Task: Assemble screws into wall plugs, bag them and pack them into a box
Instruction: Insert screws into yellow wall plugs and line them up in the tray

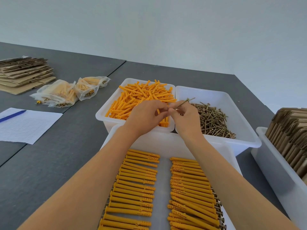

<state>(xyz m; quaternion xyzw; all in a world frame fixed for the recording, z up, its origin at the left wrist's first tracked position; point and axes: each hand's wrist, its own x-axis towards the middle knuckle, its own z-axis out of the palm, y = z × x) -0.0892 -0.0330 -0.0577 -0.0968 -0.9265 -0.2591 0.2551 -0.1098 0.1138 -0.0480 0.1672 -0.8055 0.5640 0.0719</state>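
Observation:
My left hand point(146, 116) pinches an orange wall plug point(158, 111), mostly hidden by its fingers, over the white bin of loose orange plugs point(141, 98). My right hand point(185, 117) holds a brass screw point(183, 102) slanting up to the right, its tip meeting the plug between my fingertips. The white bin of loose screws point(214, 120) lies just right of my hands. In the near white tray point(163, 185), assembled plugs lie in two neat rows point(137, 186).
Filled clear bags point(66, 92) lie at the back left beside flat cardboard point(25, 73). A lined sheet with a blue pen point(25, 125) is at left. A white bin of folded brown boxes point(289, 138) stands at right. The table is dark grey.

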